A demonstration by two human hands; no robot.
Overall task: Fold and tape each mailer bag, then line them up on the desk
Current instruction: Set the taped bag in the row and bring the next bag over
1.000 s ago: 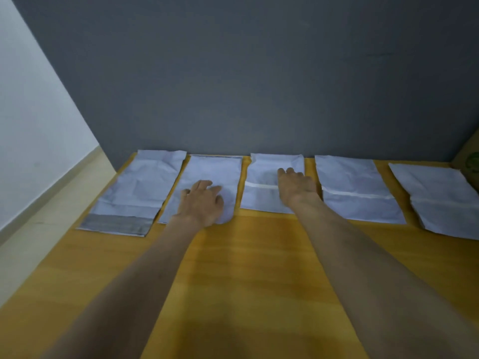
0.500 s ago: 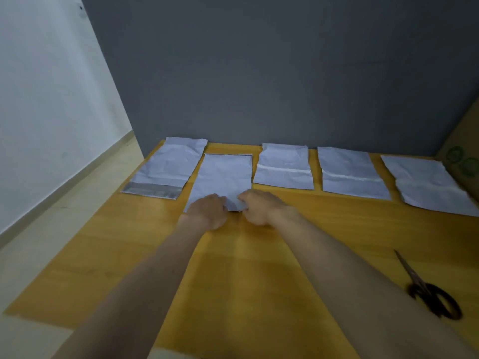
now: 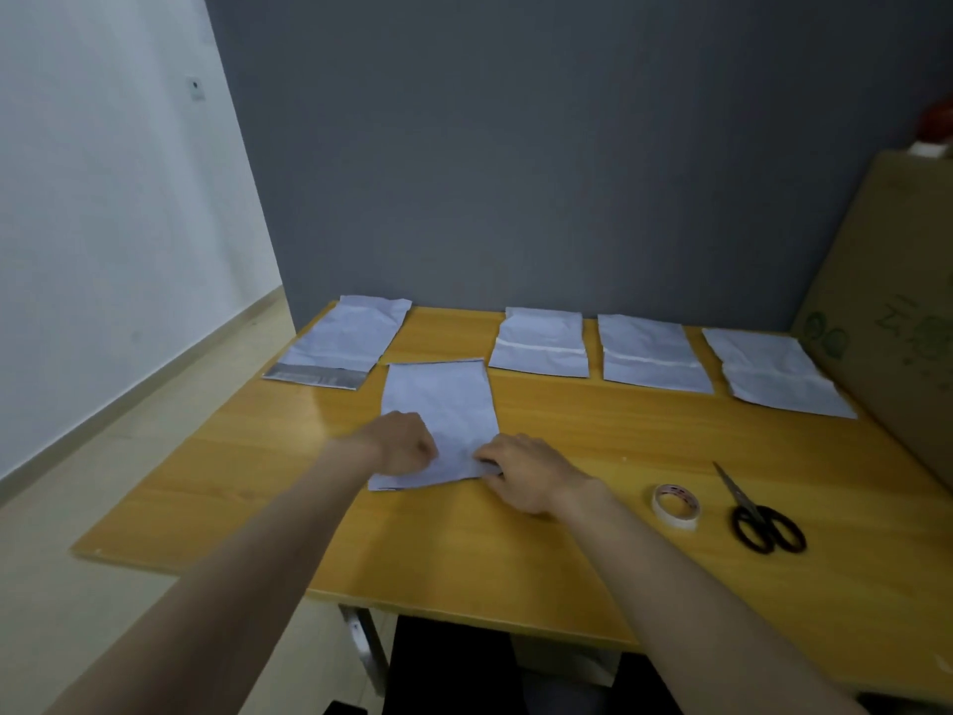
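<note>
**Unfolded bag pulled out of the row, both hands at its near edge**

The mailer bag (image 3: 441, 415) in work lies flat at the centre of the frame on the surface (image 3: 567, 559), its near edge under the two hands. It looks thin, light and limp, creased plastic film that should bend wherever pressed and slide easily on the smooth wood. A good place to take it is judged to be the two near corners, lifted together so the fold runs straight across.

The left hand (image 3: 402, 446) has its grip curled at the near left part of the bag, apparently pinching the film, though the fingertips are hidden. The right hand (image 3: 521, 472) pinches the near right corner, fingers bent over the edge.

Half a second ago this bag sat higher in the frame, in line with the others; it has since been dragged toward the person, leaving a gap in the row. The view has also tipped down.

In the row at upper centre and right lie three folded bags (image 3: 539, 343), each with a strip across it. At upper left one unfolded bag (image 3: 343, 343) shows its grey flap. At lower right sit a tape roll (image 3: 675, 505) and scissors (image 3: 758, 518).
</note>
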